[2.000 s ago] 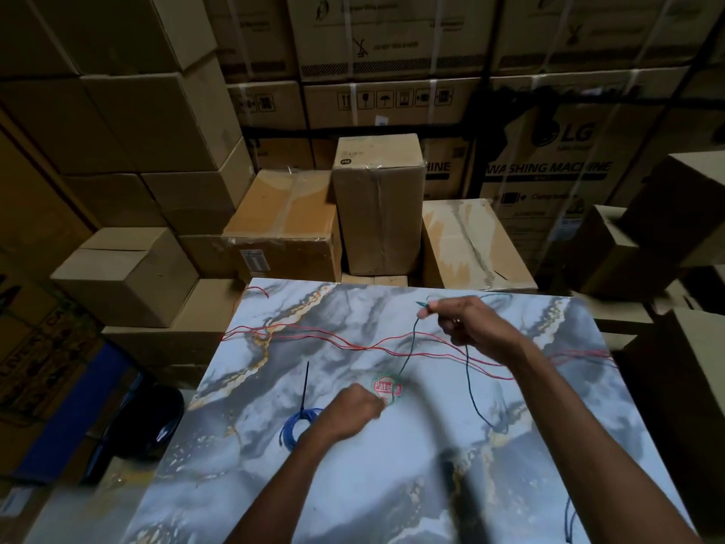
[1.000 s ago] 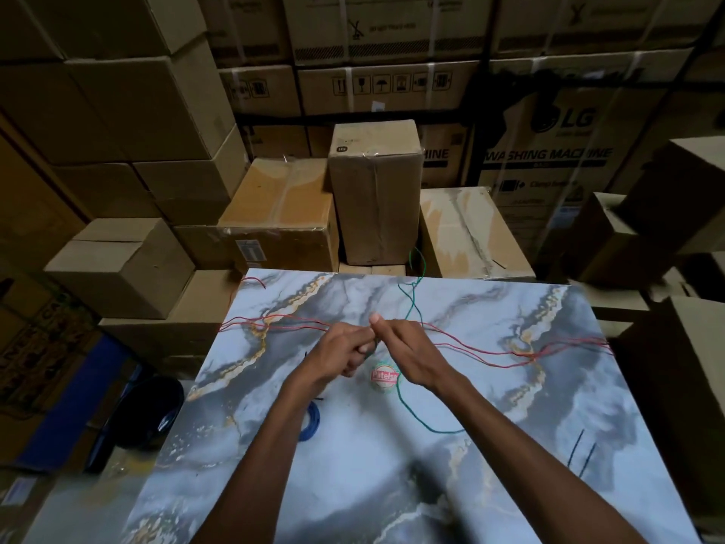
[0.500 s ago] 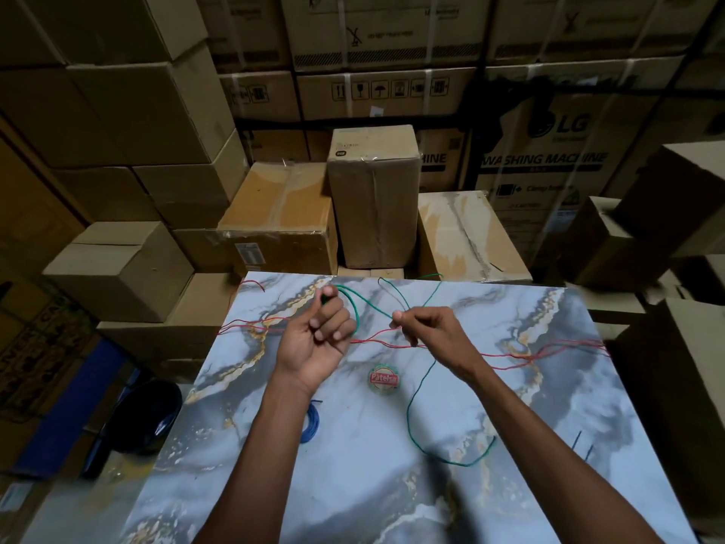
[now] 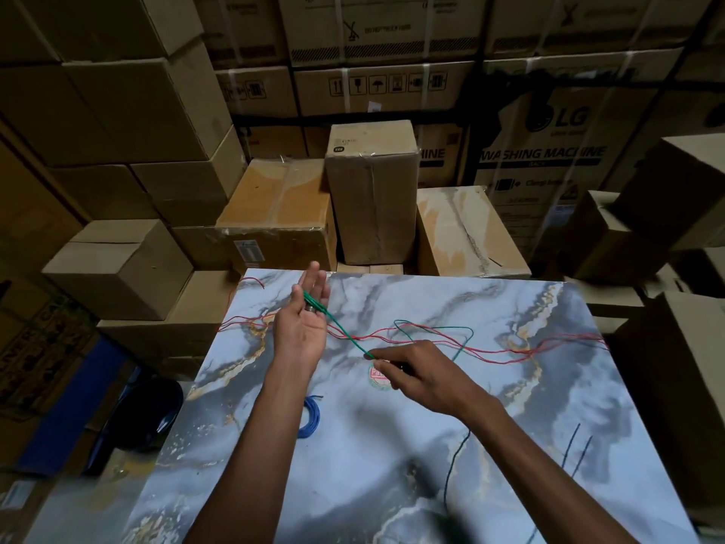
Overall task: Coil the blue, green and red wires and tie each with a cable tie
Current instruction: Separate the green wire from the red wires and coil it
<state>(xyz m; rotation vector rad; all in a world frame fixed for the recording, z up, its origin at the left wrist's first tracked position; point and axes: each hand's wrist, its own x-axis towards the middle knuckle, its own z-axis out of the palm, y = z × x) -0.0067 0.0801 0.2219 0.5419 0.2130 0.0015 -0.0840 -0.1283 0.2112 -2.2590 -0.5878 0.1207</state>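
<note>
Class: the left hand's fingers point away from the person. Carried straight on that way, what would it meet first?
Probably the cardboard box just past the table's far edge; the left hand is raised, so depth is uncertain.

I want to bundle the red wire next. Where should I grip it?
Pinch the red wire from above on its bare stretch right of the right hand, judging by its flat lie across the table, clear of the green wire.
</note>
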